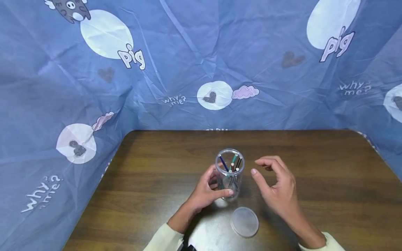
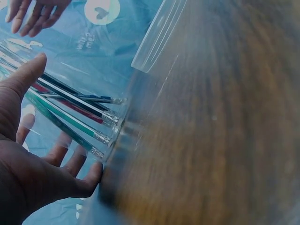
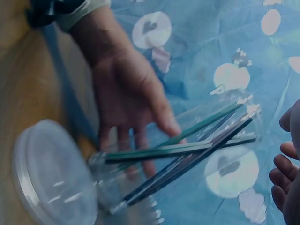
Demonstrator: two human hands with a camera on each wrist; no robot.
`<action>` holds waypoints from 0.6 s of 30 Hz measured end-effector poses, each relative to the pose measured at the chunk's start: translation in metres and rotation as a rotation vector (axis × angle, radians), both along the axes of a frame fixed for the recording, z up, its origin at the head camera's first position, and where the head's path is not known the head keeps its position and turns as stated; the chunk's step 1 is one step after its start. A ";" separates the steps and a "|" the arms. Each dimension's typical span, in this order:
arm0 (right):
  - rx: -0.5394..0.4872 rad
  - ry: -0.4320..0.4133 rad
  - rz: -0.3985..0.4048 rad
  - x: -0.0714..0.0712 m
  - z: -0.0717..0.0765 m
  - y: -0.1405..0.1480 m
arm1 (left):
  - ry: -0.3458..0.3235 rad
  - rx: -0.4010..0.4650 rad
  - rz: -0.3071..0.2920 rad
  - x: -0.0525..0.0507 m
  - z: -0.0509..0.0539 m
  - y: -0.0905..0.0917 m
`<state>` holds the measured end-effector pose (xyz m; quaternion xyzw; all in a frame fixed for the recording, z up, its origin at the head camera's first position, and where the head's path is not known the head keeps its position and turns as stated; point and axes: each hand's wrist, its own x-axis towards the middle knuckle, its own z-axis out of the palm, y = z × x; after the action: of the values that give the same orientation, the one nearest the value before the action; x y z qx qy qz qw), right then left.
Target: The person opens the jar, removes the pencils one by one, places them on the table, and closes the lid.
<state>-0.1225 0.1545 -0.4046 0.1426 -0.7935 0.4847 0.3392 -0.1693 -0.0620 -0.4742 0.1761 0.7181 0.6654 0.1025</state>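
A clear plastic jar point(image 1: 237, 182) stands upright on the table with several pencils point(image 1: 223, 162) in it, dark blue, green, black and dark red. My left hand point(image 1: 204, 191) grips the jar from its left side, thumb across the front and fingers curled behind. In the left wrist view the ferrule ends of the pencils point(image 2: 70, 101) show near the jar's bottom. To the right of the jar, apart from it, hovers my right hand point(image 1: 281, 186), its fingers loosely bent with nothing between them. A round translucent lid point(image 1: 245, 222) lies on the table in front of the jar.
The brown wood-grain table point(image 1: 150, 181) has a rounded far edge. Behind it and at both sides hangs a blue printed cloth point(image 1: 176, 62) with white circles, hearts and lettering.
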 end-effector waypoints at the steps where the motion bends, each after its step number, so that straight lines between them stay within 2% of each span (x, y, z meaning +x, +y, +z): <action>1: 0.002 0.003 0.003 0.000 0.002 -0.002 | -0.004 0.000 0.001 0.001 0.000 0.000; 8: 0.034 0.030 0.022 -0.002 0.008 -0.018 | -0.010 -0.002 -0.006 0.003 -0.001 0.003; 18: 0.044 0.026 -0.011 -0.005 0.017 -0.025 | 0.000 -0.003 -0.007 0.001 0.003 0.004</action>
<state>-0.1272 0.1298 -0.3880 0.1519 -0.8003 0.4631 0.3492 -0.1687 -0.0582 -0.4710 0.1785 0.7184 0.6641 0.1049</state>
